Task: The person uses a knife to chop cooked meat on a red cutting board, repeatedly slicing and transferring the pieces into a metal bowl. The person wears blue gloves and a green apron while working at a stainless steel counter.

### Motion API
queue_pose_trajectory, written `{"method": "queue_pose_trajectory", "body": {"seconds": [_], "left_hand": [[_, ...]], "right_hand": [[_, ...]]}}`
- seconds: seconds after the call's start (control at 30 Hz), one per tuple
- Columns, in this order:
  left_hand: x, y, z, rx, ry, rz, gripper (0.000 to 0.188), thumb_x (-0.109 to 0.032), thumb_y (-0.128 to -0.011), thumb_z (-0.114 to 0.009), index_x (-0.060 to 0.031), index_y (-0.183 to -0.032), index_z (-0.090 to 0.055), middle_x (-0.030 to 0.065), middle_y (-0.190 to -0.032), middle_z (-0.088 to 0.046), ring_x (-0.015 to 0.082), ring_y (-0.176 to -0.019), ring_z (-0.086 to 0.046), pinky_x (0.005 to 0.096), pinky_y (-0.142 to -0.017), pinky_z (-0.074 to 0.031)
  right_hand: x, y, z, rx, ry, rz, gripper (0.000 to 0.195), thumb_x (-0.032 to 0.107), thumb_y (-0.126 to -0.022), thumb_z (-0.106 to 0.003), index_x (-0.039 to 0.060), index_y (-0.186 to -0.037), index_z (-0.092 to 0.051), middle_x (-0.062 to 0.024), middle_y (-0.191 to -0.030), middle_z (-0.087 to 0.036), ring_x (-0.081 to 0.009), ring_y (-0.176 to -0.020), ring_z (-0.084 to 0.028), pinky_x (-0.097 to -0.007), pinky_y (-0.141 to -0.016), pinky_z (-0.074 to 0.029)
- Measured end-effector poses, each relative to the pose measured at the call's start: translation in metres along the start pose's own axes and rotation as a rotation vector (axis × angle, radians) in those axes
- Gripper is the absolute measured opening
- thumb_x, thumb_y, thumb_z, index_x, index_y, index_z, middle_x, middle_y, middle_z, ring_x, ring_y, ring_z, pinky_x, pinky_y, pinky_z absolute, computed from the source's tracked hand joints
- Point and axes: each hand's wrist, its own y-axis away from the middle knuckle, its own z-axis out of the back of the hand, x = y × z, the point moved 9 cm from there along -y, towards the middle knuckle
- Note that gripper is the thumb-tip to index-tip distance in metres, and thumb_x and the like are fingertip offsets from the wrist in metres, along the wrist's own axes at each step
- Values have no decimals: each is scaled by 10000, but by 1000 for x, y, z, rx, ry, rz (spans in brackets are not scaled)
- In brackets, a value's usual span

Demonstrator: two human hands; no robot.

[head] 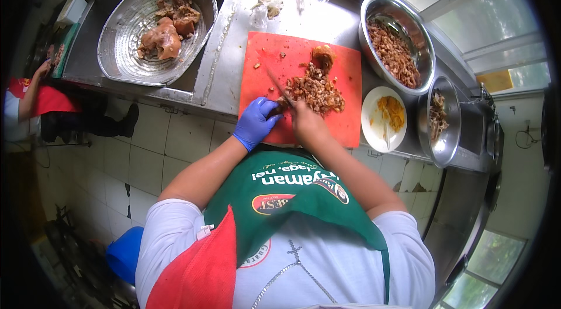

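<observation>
A red cutting board (258, 85) lies on the steel counter before me. My right hand (308, 122), bare, grips a knife (280, 83) whose blade slants toward the far left of the board. In a blue glove, my left hand (258, 121) pinches a piece of meat (280, 105) close to the blade; the fingers partly hide it. Just beyond my right hand spreads a heap of chopped meat (317, 92). At the heap's far edge sits a larger browned chunk of meat (323, 57), and a few small bits are scattered over the board.
A perforated metal basin (118, 43) with large cooked meat pieces stands left. Rightward are a steel bowl (366, 24) of chopped meat, a white plate (370, 133) with yellow food and a spoon, and another steel bowl (451, 129). Plastic bags (267, 6) lie behind. A person (44, 98) works far left.
</observation>
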Motion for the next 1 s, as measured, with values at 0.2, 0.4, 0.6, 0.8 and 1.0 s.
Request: {"method": "queue_pose_trajectory", "body": {"seconds": [0.2,0.4,0.6,0.8,1.0], "left_hand": [[7,2,-2,6,32,60,369,-160,-865,-871,-67,-1174,-694,144,-1029,-663,338,-952,-667,436,-861,-560],[-1,3,6,-31,-46,50,355,-165,-860,-880,-58,-1150,-706,147,-1047,-641,329,-940,-674,420,-854,-570],[16,7,-2,-18,31,168,351,-145,-865,-877,-60,-1144,-681,152,-1029,-630,341,-932,-670,431,-835,-564],[2,3,7,-62,-1,33,354,-140,-878,-871,-63,-1148,-654,156,-1015,-638,347,-918,-669,430,-811,-564],[11,5,2,-38,1,141,346,-150,-870,-880,-60,-1125,-665,159,-1015,-638,346,-926,-667,426,-826,-561]], "right_hand": [[22,-2,53,-259,-156,3,177,204,-1098,-545,41,-1158,-510,-303,-900,-709,-567,-816,-671,-676,-735,-514],[-9,4,-17,111,6,-45,217,234,-1097,-535,24,-1141,-506,-346,-886,-704,-554,-838,-693,-676,-741,-522],[31,1,37,-162,-136,13,218,252,-1104,-530,40,-1150,-507,-323,-886,-708,-555,-835,-681,-676,-748,-516],[1,-7,9,80,13,-101,216,257,-1108,-523,45,-1147,-517,-319,-871,-703,-552,-820,-680,-669,-736,-514],[15,-4,57,-241,-124,-39,167,205,-1087,-568,53,-1131,-514,-310,-888,-699,-545,-829,-681,-666,-737,-525]]}}
